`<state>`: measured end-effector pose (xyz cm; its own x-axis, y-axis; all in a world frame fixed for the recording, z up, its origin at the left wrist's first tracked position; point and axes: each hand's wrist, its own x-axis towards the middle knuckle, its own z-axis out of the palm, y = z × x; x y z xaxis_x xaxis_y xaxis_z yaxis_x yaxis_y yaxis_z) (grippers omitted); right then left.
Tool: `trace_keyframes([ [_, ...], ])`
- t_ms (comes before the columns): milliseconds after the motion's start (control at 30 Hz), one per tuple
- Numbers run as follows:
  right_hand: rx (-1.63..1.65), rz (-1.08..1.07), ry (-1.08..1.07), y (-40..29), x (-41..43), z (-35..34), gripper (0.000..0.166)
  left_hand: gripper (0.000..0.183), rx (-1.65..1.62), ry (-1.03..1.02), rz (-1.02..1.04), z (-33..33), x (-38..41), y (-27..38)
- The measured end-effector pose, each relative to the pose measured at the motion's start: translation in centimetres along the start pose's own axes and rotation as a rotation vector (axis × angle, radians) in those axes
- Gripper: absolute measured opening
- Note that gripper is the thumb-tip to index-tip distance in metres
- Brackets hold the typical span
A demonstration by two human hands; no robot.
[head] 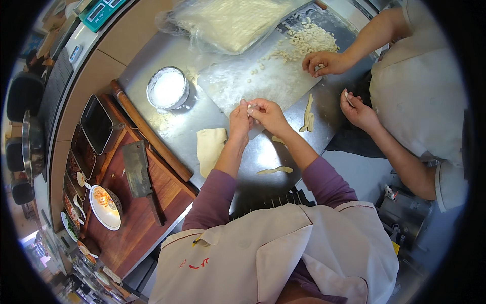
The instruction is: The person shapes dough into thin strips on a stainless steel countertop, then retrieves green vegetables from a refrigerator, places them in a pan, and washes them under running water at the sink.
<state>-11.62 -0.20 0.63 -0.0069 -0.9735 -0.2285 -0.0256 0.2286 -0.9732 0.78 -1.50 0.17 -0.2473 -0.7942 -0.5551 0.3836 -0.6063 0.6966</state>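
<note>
My left hand (240,122) and my right hand (269,114) meet over the near edge of a thin floured sheet (224,81). Pinched between their fingertips is a small piece of pale dough (249,107), mostly hidden by the fingers. A folded slab of dough (210,150) lies left of my left forearm. On the metal worktop (250,159) near my right forearm are a dough strip (275,170), a partly covered piece of dough (278,140), and a longer folded strip (308,116). Many small dough pieces (313,40) are heaped at the sheet's far end.
A co-worker's hands (326,64) hold dough bits at the right. A bowl (185,93) of white flour stands left of the sheet; plastic-covered dough (235,22) lies behind. Leftward are a rolling pin (152,131), a cleaver (136,167) on a wooden board (125,231), and a bowl (108,216).
</note>
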Motion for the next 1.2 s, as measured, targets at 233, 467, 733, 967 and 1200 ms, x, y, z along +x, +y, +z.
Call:
trace_keyframes([
  [233,-0.876,-0.098,0.084,0.3,2.8,-1.8,0.019,0.022,0.099,-0.049,0.144,-0.2,-0.2,-1.4],
  [467,-0.879,0.027,0.308,-0.5,4.8,-2.4,0.025,0.012,0.102,0.045,0.164,1.1,-1.2,-0.9],
  [733,0.043,0.044,-0.098,-1.8,-1.0,-0.5,0.018,0.034,-0.003,-0.037,-0.058,-0.8,0.6,-0.6],
  [967,-0.152,-0.117,0.089,-0.5,-0.6,-0.5,0.011,0.034,0.045,-0.063,-0.057,0.1,-0.4,0.2],
  [1200,-0.881,-0.517,0.314,1.1,1.2,-1.1,0.013,0.023,0.130,-0.099,0.045,-0.1,-0.1,-1.5],
])
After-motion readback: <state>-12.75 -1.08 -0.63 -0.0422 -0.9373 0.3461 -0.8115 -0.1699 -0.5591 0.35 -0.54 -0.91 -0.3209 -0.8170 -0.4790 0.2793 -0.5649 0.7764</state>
